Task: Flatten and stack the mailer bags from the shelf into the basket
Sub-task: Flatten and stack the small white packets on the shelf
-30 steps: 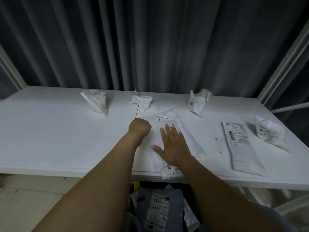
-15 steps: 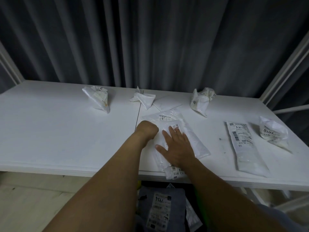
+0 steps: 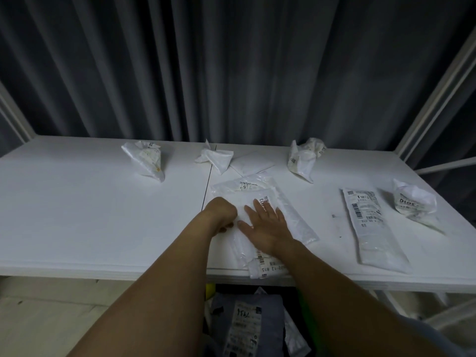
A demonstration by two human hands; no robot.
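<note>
The left hand (image 3: 221, 215) has slid back along the left edge of the stack of mailer bags (image 3: 296, 220) and now sits just beside the right thumb. Its fingers are curled, but whether they pinch the plastic cannot be told. The right hand (image 3: 268, 225) stays flat on the stack, fingers straight and spread. The stack lies on the white shelf (image 3: 90, 215), its near end overhanging the front edge.

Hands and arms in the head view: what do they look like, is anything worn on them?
No gloves, rings or watch show on the left hand or right hand. The left forearm and right forearm are bare, no sleeves over them. The grey-blue fabric at the lower right corner may be a sleeve or other clothing; I cannot tell.
</note>
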